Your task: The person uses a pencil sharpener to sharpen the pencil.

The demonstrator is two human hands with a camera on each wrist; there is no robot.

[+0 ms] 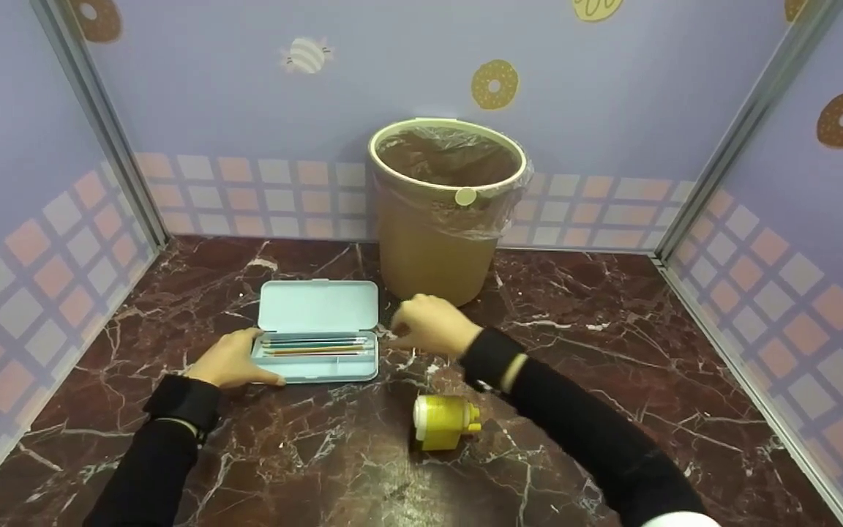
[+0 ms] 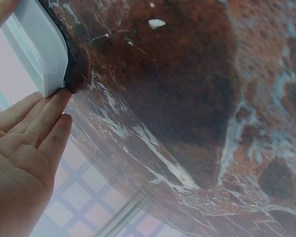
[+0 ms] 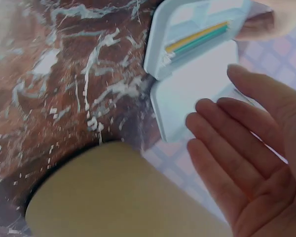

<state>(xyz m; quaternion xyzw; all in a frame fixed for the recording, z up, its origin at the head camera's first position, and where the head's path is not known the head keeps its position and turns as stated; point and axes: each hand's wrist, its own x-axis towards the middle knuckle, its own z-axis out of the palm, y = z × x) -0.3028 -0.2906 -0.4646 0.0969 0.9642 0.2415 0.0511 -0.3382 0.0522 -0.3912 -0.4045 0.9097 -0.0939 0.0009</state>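
A light blue pencil case lies with its lid folded back on the marble-patterned table. Several pencils lie side by side in its upper compartment. My left hand holds the case by its left end, thumb at the front edge and fingers at the far side; the left wrist view shows fingertips against a corner. Just right of the case hovers my right hand, fingers loosely bent and nothing in them; its palm faces the right wrist camera. Nearer me, a yellow object with a white round end lies on its side.
A tan bin with a clear plastic liner stands behind the right hand, close to the back wall. Patterned panels enclose the table at the back and both sides. Small pale specks dot the tabletop.
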